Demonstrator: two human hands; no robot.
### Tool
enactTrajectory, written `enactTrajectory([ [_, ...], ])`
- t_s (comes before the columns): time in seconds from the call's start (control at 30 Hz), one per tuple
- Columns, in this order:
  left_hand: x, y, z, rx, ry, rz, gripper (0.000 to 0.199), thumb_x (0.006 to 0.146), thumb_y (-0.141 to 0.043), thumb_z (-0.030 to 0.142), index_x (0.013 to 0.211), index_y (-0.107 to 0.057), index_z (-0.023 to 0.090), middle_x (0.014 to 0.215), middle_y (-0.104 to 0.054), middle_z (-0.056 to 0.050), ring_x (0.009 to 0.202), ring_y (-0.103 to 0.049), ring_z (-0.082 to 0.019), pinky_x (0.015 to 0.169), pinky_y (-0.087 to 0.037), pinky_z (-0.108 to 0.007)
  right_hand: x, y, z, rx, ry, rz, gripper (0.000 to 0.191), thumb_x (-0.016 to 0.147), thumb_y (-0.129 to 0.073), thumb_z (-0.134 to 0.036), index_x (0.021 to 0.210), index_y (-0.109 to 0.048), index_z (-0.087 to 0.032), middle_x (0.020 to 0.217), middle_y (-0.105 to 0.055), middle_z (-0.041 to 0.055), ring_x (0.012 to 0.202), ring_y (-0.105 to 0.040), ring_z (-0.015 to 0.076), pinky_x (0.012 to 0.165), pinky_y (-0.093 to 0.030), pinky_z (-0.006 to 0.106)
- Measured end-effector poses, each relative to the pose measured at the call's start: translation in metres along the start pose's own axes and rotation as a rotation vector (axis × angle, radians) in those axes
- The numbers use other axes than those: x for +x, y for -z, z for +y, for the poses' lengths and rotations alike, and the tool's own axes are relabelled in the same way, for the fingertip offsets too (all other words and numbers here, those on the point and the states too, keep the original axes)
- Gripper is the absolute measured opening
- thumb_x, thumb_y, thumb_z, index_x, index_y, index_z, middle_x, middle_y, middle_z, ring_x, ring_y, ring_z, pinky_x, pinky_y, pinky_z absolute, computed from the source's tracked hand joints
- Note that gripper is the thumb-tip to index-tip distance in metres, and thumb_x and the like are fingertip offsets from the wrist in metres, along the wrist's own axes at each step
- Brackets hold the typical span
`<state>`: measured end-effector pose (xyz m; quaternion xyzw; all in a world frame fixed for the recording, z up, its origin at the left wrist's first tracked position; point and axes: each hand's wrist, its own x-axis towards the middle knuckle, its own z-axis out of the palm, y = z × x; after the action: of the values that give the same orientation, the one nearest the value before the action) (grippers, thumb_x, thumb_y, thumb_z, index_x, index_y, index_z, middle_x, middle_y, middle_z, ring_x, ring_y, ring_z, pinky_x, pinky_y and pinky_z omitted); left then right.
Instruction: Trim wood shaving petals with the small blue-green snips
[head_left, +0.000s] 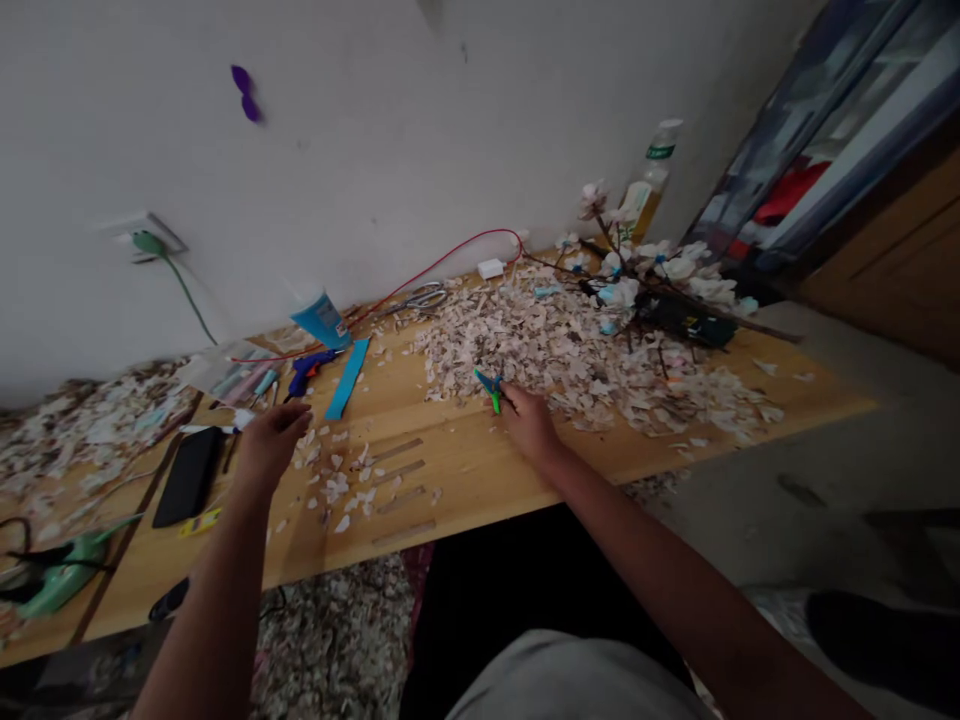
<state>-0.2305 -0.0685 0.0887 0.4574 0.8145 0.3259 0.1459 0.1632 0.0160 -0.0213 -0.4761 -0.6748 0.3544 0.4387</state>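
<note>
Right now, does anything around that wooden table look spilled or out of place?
Yes: pale, petal-like pieces look spilled. A loose heap spreads across the light wooden table beside the right hand, and more lie below the front edge, as if fallen. A small purple shape also sits oddly alone, high on the white wall.

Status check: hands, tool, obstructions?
Right hand gripping blue-green tool. Left hand near blue glue gun, grip unclear. Loose petal pile just beyond the tool, crowding that side.
</note>
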Motion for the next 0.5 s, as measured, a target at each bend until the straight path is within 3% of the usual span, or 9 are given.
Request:
enactTrajectory([
  [0.13,-0.004,-0.001,0.001,0.023,0.032,0.027,0.044,0.067,-0.07,0.046,0.101,-0.074,0.018,0.08,-0.073,-0.004,0.075,-0.065,-0.022,0.07,-0.049,-0.031,-0.001,0.002,-0.003,0.061,-0.009,0.023,0.026,0.089,-0.048,-0.018,0.102,-0.07,-0.02,0.092,-0.076,0.008,0.083,-0.07,0.02,0.075,-0.05,0.03],
  [0.3,-0.016,0.013,-0.01,0.135,0.012,0.015,0.041,0.073,-0.065,0.046,0.103,-0.073,0.02,0.085,-0.074,-0.001,0.081,-0.067,-0.022,0.078,-0.052,-0.034,-0.001,0.009,-0.008,0.098,-0.077,0.08,0.025,0.09,-0.047,-0.02,0.098,-0.07,-0.019,0.08,-0.074,0.0049,0.069,-0.067,0.017,0.063,-0.046,0.025],
  [0.4,-0.048,0.015,-0.029,0.136,-0.059,-0.065,0.041,0.08,-0.058,0.049,0.108,-0.07,0.022,0.1,-0.075,-0.004,0.092,-0.069,-0.025,0.087,-0.054,-0.039,-0.003,0.01,-0.009,0.054,-0.072,0.032,0.021,0.089,-0.05,-0.022,0.093,-0.071,-0.019,0.077,-0.073,0.0044,0.068,-0.065,0.0169,0.061,-0.043,0.024],
  [0.5,-0.094,-0.001,-0.047,0.14,-0.249,-0.093,0.045,0.089,-0.048,0.048,0.122,-0.064,0.023,0.127,-0.069,-0.01,0.12,-0.063,-0.03,0.105,-0.048,-0.046,-0.005,0.009,-0.01,0.03,-0.074,-0.038,0.019,0.088,-0.054,-0.023,0.094,-0.072,-0.019,0.08,-0.074,0.0053,0.07,-0.066,0.0173,0.063,-0.045,0.025],
])
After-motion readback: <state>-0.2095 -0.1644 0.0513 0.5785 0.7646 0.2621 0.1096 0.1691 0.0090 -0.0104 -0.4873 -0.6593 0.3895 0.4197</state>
